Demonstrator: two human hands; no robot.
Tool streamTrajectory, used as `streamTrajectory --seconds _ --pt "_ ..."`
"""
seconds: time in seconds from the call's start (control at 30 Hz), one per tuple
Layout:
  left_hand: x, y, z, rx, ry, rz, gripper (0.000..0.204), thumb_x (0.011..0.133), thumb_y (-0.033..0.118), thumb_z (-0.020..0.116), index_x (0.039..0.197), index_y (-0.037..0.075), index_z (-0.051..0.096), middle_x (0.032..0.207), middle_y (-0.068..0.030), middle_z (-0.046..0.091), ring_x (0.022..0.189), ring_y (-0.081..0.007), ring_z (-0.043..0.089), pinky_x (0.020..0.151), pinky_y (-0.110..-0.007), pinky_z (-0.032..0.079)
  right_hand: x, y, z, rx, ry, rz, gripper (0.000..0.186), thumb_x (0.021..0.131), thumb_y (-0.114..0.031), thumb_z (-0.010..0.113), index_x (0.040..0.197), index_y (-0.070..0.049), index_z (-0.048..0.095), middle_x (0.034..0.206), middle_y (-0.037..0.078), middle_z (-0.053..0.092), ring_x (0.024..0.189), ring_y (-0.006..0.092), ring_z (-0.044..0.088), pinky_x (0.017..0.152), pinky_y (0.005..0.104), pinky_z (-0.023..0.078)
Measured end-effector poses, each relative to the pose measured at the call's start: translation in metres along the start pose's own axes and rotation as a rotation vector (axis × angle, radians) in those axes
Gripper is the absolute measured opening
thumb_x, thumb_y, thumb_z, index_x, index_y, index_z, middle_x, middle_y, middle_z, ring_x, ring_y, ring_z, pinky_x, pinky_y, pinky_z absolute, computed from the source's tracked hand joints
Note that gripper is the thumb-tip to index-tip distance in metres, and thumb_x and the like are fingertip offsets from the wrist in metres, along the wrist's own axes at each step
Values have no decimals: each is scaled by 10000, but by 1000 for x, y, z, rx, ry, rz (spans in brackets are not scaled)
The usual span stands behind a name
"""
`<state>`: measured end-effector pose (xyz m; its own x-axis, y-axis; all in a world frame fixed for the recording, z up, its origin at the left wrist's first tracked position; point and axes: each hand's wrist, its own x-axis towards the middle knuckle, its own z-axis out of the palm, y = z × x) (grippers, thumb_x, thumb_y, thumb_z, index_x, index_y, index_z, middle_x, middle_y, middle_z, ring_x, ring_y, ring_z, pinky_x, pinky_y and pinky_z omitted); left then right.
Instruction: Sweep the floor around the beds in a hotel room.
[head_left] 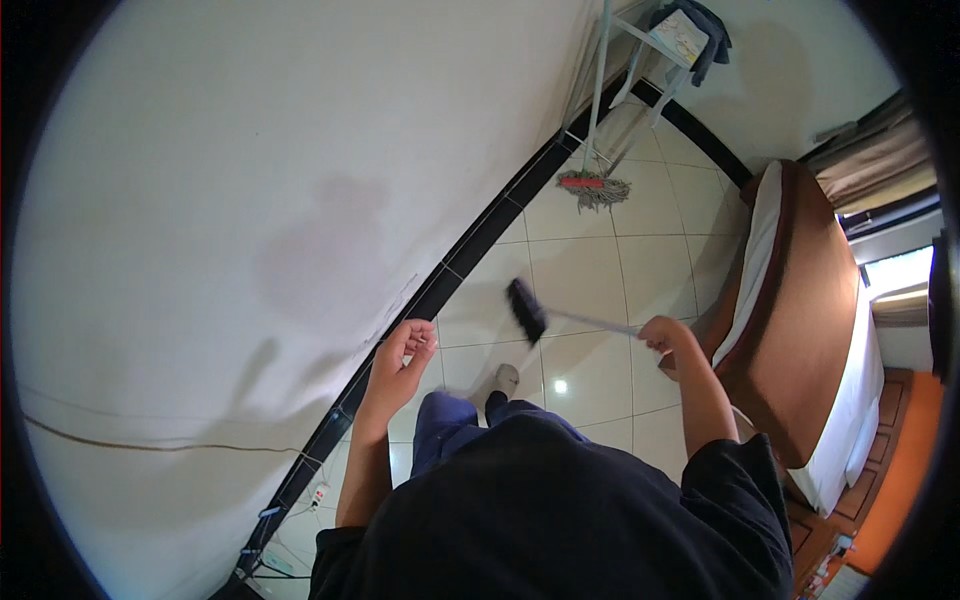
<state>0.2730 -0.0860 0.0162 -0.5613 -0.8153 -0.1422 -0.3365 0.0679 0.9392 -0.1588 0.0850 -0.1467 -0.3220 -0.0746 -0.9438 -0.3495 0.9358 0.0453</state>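
My right hand (660, 334) is wrapped round the thin pale handle of a broom (527, 311). Its dark bristle head is held out in front of me above the floor, a little smeared by motion; I cannot tell whether it touches the tiles. My left hand (402, 350) is raised beside the wall on my left, fingers loosely curled and thumb apart, with nothing visible in it.
A mop (595, 188) with a red clamp leans by a white rack (645, 35) holding dark cloth. A brown-sided bed (790, 330) stands on the right. Black skirting (470, 250) edges the tiled floor (580, 370). A cable (170, 445) hangs along the left wall.
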Motion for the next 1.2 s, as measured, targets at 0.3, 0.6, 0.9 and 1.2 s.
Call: streamTrajectory --seconds 0.3,0.6,0.9,1.2 --pt "34 -7 15 23 -155 -16 204 825 142 519 975 5 504 845 -40 546 768 -89 511 689 -220 406 6 64 151 883 256 -111 181 793 -183 520 818 -3 514 497 49 424 371 158 406 329 308 321" --pt "139 26 61 22 -429 101 193 817 152 524 960 22 514 818 -46 557 755 -113 513 708 -246 413 -150 63 172 2213 -842 202 285 814 -91 424 560 -107 296 447 -23 253 356 71 270 320 182 228" --pt "210 61 80 108 -649 202 218 802 164 539 956 14 507 821 -66 554 752 -134 525 707 -253 415 2 -32 75 2751 -962 98 190 662 -13 351 500 -93 292 448 3 315 388 114 343 371 229 331" --pt "251 71 94 260 -864 131 182 799 126 533 944 19 508 800 -62 560 752 -124 523 694 -248 419 28 -7 60 2320 -430 -327 261 783 -98 476 572 -136 328 440 -73 263 323 42 223 278 176 170"
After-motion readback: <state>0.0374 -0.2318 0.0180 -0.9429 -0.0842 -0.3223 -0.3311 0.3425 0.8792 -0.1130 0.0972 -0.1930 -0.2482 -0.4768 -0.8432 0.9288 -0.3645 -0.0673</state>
